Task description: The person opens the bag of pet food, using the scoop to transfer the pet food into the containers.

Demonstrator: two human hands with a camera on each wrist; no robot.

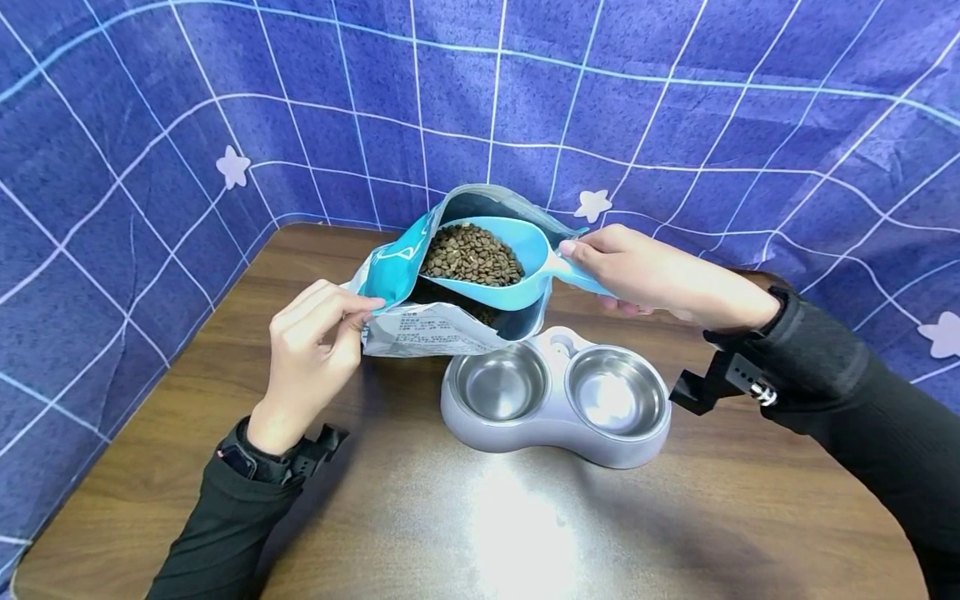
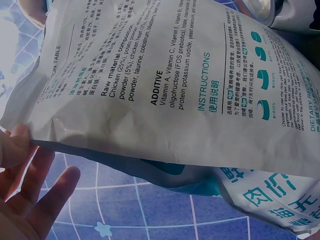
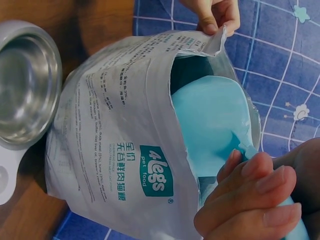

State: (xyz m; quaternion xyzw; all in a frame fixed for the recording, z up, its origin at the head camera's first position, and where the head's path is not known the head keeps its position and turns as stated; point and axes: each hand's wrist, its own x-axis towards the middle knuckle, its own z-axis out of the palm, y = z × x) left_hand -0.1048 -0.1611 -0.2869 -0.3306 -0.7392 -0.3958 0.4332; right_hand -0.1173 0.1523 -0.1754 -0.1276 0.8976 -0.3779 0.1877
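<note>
My left hand (image 1: 318,337) pinches the top corner of a white and teal pet food bag (image 1: 442,331), whose mouth gapes open. In the left wrist view, printed text covers the side of the bag (image 2: 165,115). The handle of a light blue scoop (image 1: 525,246) is gripped by my right hand (image 1: 637,267). Brown kibble (image 1: 472,254) heaps in the scoop, which sits within the bag's mouth. More kibble shows below it inside the bag. From the right wrist, the back of the scoop (image 3: 212,120) appears, with fingers curled round its handle.
A grey double pet bowl (image 1: 555,437) with two steel dishes stands on the wooden table (image 1: 375,483), just in front of the bag. Behind the table hangs a blue cloth (image 1: 465,92) with white grid lines and stars.
</note>
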